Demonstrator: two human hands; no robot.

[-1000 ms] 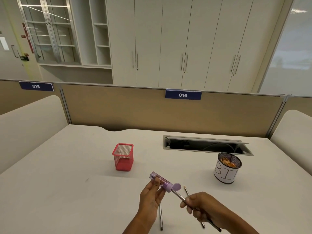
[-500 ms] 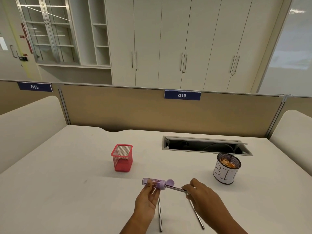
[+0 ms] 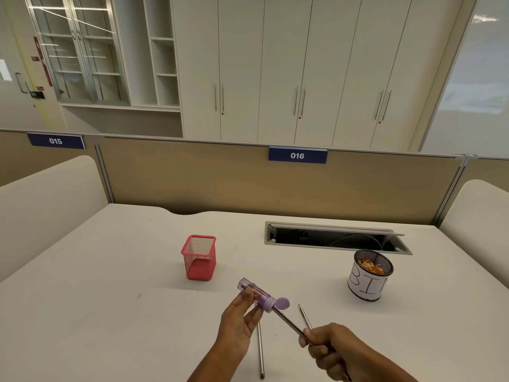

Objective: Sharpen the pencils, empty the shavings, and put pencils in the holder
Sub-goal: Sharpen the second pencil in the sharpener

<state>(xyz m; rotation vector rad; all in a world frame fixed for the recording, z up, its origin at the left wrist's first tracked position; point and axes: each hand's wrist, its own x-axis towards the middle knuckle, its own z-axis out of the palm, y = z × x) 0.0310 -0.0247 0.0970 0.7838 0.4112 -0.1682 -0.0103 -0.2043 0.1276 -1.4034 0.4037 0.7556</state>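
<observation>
My left hand [image 3: 239,319] grips a purple sharpener [image 3: 257,295] with a clear shavings chamber and an open round lid, raised above the desk. A dark pencil [image 3: 287,321] is stuck into the sharpener's end, and my right hand [image 3: 329,350] grips its rear part. Two more pencils lie on the desk: one pencil [image 3: 260,351] below my left hand, another pencil [image 3: 305,316] partly hidden behind my right hand. The red mesh holder [image 3: 199,261] stands empty to the upper left. A round bin [image 3: 369,275] marked "BIN" holds orange shavings at the right.
The white desk [image 3: 110,299] ends at a tan partition with label 016. An open cable tray [image 3: 334,238] is sunk into the desk behind the bin. Cream dividers flank both sides.
My right hand slid back along the pencil toward me. The sharpener and pencil tilted from nearly level to a diagonal, with the sharpener's end pointing up and left.
</observation>
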